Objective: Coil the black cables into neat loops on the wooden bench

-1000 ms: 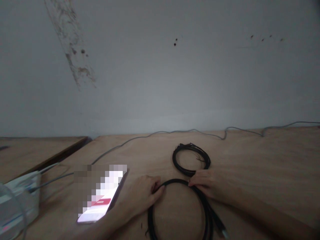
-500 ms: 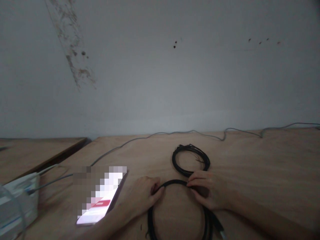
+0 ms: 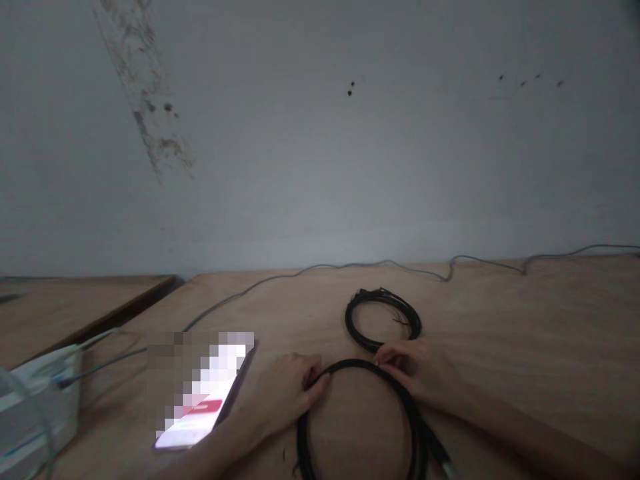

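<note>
A large loop of black cable [image 3: 303, 437] lies on the plywood table top [image 3: 525, 347], its lower part running out of view. My left hand [image 3: 290, 393] grips the loop's upper left with its fingertips. My right hand [image 3: 415, 370] pinches the top of the same loop, and the cable's right side runs out beneath it. A grey-tipped plug [image 3: 440, 453] shows at the lower right of the loop. Just beyond my hands rests a smaller coil of black cable [image 3: 349, 320], touching neither hand.
A smartphone [image 3: 200, 400] with a pixelated, lit screen lies left of my left hand. A thin grey cable [image 3: 310, 269] runs along the table's far edge by the wall [image 3: 320, 167]. A white box [image 3: 43, 393] and a second wooden table [image 3: 75, 310] stand at the left.
My right hand has drawn back up and to the right, off the loop's right side, leaving more cable visible. My left hand and the smaller coil stay nearly still.
</note>
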{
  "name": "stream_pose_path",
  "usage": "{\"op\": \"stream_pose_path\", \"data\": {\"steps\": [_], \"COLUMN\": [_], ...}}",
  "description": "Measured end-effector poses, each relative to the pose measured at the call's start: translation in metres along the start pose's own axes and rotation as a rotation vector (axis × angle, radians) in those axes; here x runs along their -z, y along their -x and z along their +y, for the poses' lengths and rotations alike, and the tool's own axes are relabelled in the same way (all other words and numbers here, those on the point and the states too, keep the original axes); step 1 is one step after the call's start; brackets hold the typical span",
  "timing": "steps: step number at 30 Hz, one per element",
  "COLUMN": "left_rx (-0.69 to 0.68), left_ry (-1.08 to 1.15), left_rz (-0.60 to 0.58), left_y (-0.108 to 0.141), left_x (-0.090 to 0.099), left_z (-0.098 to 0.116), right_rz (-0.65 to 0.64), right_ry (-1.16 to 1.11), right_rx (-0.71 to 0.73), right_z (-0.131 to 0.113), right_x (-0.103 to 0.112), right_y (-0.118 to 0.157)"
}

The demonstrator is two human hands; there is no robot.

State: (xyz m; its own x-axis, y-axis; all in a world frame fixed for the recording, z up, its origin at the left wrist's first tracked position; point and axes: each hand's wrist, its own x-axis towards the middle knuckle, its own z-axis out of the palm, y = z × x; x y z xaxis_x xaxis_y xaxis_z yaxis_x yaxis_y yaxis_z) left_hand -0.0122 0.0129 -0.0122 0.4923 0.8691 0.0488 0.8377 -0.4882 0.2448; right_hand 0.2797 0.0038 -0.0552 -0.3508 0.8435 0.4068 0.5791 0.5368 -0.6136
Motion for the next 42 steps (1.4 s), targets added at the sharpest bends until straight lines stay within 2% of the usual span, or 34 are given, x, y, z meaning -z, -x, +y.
{"op": "stream_pose_path", "data": {"steps": [9,21,26,31,38,42], "left_rx": [-0.017,-0.024,-0.013,-0.010,-0.022,-0.025], "left_ry": [0.002,0.015,-0.007,0.006,-0.007,-0.004], "left_rz": [-0.004,0.001,0.005,0.009,0.016,0.013], "left_y": [0.001,0.000,-0.001,0.000,-0.001,-0.001], "left_x": [0.002,0.002,-0.001,-0.001,-0.002,-0.004], "left_z": [0.002,0.002,-0.001,-0.001,-0.002,-0.004], "right_rz": [-0.058,-0.063,-0.057,-0.038,0.000,-0.043], "right_ry": [-0.006,-0.004,0.044,0.052,0.105,0.139], "right_rx": [0.044,-0.043,0.023,0.126,0.443,0.393], "right_z": [0.001,-0.003,0.001,0.019,0.033,0.024], "right_x": [0.008,0.008,0.007,0.001,-0.003,0.002], "right_y": [-0.006,-0.006,-0.005,-0.003,-0.002,-0.002]}}
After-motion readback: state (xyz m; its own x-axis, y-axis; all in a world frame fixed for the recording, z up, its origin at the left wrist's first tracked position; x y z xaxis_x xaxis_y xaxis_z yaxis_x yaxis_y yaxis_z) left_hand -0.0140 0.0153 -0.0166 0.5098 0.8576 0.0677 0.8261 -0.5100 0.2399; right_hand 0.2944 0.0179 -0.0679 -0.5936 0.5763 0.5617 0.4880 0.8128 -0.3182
